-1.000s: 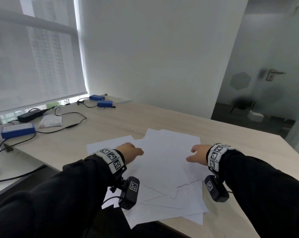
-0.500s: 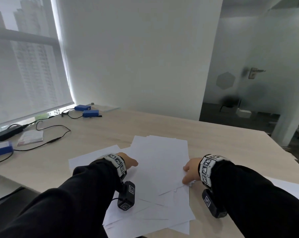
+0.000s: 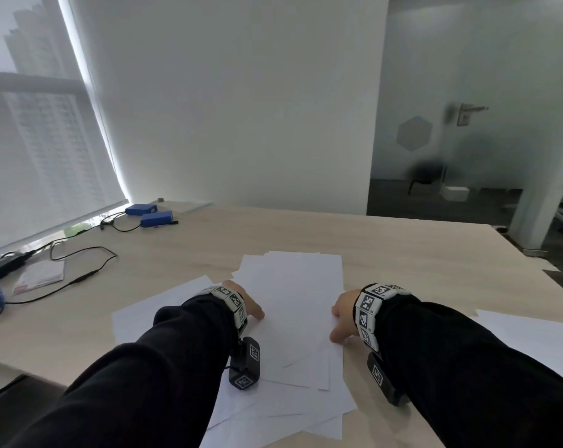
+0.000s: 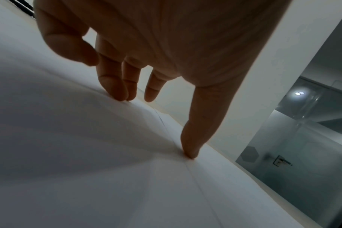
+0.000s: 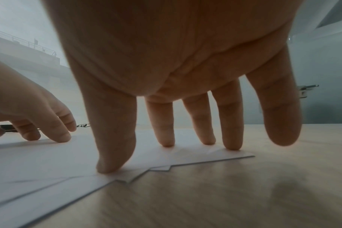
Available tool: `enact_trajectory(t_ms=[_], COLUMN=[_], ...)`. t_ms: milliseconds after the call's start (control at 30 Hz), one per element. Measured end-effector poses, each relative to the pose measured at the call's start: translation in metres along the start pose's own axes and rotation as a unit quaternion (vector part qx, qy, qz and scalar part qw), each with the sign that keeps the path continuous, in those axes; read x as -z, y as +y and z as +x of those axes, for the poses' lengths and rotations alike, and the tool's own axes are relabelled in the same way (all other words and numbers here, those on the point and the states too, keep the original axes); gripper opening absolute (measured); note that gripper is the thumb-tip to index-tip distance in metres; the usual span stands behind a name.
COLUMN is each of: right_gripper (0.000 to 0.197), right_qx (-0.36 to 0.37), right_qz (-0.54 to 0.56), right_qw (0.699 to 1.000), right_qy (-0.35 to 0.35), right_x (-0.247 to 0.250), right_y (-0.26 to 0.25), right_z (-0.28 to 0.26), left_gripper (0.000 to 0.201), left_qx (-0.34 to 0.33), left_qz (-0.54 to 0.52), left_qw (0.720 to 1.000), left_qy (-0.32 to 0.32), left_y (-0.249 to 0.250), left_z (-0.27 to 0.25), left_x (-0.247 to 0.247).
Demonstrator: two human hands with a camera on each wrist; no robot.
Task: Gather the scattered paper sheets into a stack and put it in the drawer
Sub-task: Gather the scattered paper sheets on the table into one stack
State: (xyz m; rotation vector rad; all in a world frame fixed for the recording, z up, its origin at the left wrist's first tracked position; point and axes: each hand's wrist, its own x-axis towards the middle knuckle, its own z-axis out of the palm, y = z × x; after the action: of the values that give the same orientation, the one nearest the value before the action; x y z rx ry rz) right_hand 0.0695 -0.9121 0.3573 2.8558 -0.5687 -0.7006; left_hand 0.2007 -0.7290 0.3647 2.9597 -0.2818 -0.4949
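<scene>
Several white paper sheets [image 3: 293, 305] lie overlapped on the light wooden desk [image 3: 403, 253]. My left hand [image 3: 246, 303] rests on their left side with straight fingers; its fingertips [image 4: 189, 152] press the paper [image 4: 88, 154]. My right hand [image 3: 343, 315] rests on the right edge of the pile. There its thumb and fingertips [image 5: 115, 166] press down on the staggered sheet edges [image 5: 166, 166]. One sheet [image 3: 157, 305] sticks out to the left under my left arm. Another sheet [image 3: 532, 337] lies apart at the right. No drawer is in view.
Blue boxes [image 3: 155, 218], a black power adapter [image 3: 2, 266], cables [image 3: 80, 279] and a booklet [image 3: 39, 274] lie at the desk's left. The desk's near edge [image 3: 21, 373] runs at lower left. A glass wall with a door [image 3: 467, 114] stands at back right.
Both hands have drawn closer to me along the sides of the pile, and the sheets look squarer and more aligned. The head view has tilted up and turned right.
</scene>
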Motion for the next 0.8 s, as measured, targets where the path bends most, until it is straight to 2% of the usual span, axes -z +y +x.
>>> enact_trajectory(t_ms=[67,100,233,400,500,667,733,800], right_gripper=[0.064,0.064,0.065,0.063,0.061,0.061,0.063,0.057], right_qx=[0.001,0.002,0.004,0.005,0.005,0.016,0.024,0.02], right_qz=[0.001,0.001,0.004,0.01,0.013,0.029,0.068,0.149], right_qw=[1.0,1.0,1.0,1.0,1.0,0.999,0.997,0.988], right_qy=[0.007,0.01,0.021,0.023,0.019,0.013,0.021,0.025], right_x=[-0.001,-0.002,-0.004,-0.004,-0.004,-0.004,0.003,0.009], right_y=[0.001,0.001,0.003,0.003,0.003,0.003,0.006,0.013], right_z=[0.001,0.002,0.002,0.001,0.0,-0.006,-0.014,-0.019], left_gripper=[0.069,0.066,0.068,0.058,0.059,0.075,0.068,0.067], left_qx=[-0.022,-0.032,-0.045,-0.049,-0.043,-0.052,-0.055,-0.052], left_qz=[0.026,0.033,0.022,0.003,-0.014,-0.05,-0.075,-0.106], left_qw=[0.999,0.999,0.998,0.998,0.999,0.997,0.995,0.992], left_qy=[-0.015,-0.022,-0.03,-0.028,-0.024,-0.036,-0.043,-0.045], left_y=[0.004,0.005,0.014,0.028,0.031,0.031,0.028,0.023], left_z=[0.0,0.0,-0.003,-0.007,-0.007,-0.008,-0.007,-0.006], left_x=[0.001,0.002,0.001,-0.001,-0.004,-0.007,-0.007,-0.006])
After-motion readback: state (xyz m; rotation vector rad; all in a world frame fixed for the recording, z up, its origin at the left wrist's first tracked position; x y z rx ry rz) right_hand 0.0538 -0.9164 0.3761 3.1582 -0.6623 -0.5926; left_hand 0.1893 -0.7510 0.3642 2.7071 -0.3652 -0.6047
